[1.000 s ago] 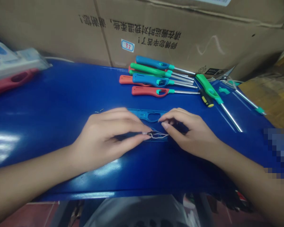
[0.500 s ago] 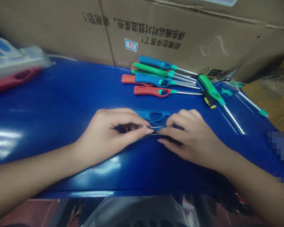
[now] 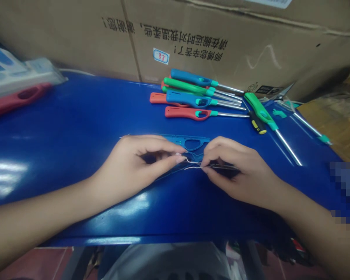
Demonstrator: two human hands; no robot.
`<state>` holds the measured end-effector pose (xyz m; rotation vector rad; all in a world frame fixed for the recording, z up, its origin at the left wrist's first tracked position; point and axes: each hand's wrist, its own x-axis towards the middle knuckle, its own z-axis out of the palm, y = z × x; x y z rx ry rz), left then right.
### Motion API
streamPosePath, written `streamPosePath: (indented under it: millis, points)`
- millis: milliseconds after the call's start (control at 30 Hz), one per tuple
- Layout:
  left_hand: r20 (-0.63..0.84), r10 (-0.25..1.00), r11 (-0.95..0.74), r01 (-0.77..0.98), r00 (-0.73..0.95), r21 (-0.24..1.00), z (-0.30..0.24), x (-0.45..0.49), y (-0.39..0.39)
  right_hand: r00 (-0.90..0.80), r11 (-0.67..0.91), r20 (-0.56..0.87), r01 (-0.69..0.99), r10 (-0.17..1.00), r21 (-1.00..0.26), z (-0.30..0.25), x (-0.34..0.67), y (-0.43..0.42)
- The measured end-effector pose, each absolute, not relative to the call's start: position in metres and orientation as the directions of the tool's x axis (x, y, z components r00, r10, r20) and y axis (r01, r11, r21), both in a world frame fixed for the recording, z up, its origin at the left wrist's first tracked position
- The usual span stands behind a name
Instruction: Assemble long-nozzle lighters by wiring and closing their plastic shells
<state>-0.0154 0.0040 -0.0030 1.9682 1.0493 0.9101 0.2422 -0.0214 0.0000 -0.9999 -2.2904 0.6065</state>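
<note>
My left hand (image 3: pixel 146 159) is closed in a pinch at the centre of the table, with a thin white wire (image 3: pixel 191 161) coming out at its fingertips. Most of what it holds is hidden behind the fingers. Opposite it, my right hand (image 3: pixel 236 165) pinches the wire's other end, along with a second pale wire (image 3: pixel 189 168) just below. A thin dark rod-like piece (image 3: pixel 224 167) shows under the right fingers; its kind is unclear. Right behind the fingertips lies a blue lighter shell half (image 3: pixel 192 143) with a trigger opening, partly covered by my left hand.
Several long-necked lighters in blue (image 3: pixel 188 99), green (image 3: pixel 259 109) and red (image 3: pixel 186 112) lie at the back before a cardboard box (image 3: pixel 76 42). A black-and-yellow handle (image 3: pixel 257 123) rests among them. Far left is a red lighter shell (image 3: pixel 20 99) beside a white plastic package (image 3: pixel 43 70).
My right hand has shifted slightly right, away from my left, so more of the two pale wires shows between them. The left hand stays nearly in place.
</note>
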Motion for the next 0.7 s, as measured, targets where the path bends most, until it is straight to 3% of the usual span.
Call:
streamPosePath:
  millis: [300,700]
  points:
    - [0.064,0.897,-0.167,0.202,0.437,0.965,-0.003,-0.006,-0.005,-0.544,0.659,0.391,0.486,0.742,-0.574,-0.007,0.234,-0.025]
    - [0.108,0.862,-0.195,0.127,0.495,0.973,-0.002,-0.006,-0.007,-0.442,0.566,0.367,0.509,0.819,-0.649,-0.003,0.232,-0.028]
